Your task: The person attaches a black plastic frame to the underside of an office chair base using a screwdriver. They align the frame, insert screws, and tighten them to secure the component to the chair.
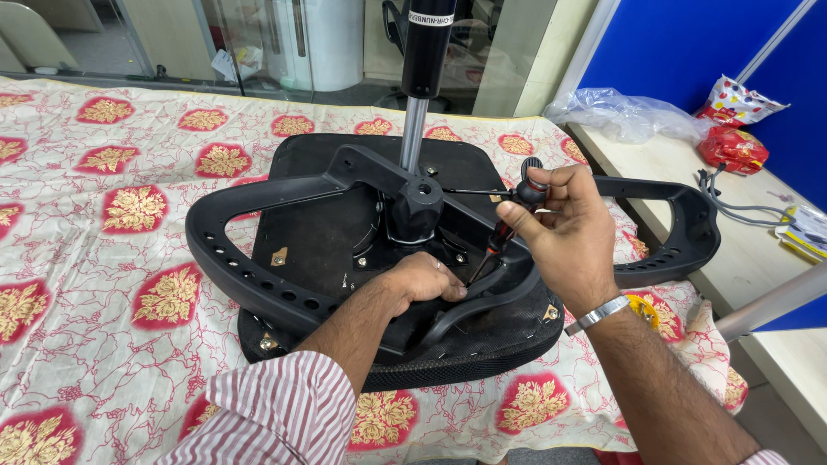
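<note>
On the floral cloth, the upturned chair seat is lying dead centre. Your right hand is gripping a screwdriver at 3 o'clock of the seat; your left hand is resting curled, fingers pressing the underside at 5 o'clock.

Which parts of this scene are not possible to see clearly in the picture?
- Head view: the screwdriver tip and any screw under it are hidden behind the left hand.
- The left hand's fingertips curl out of sight under the black armrest frame.
- The gas cylinder is cut off by the top edge.
- The right hand covers most of the screwdriver's handle.
</note>
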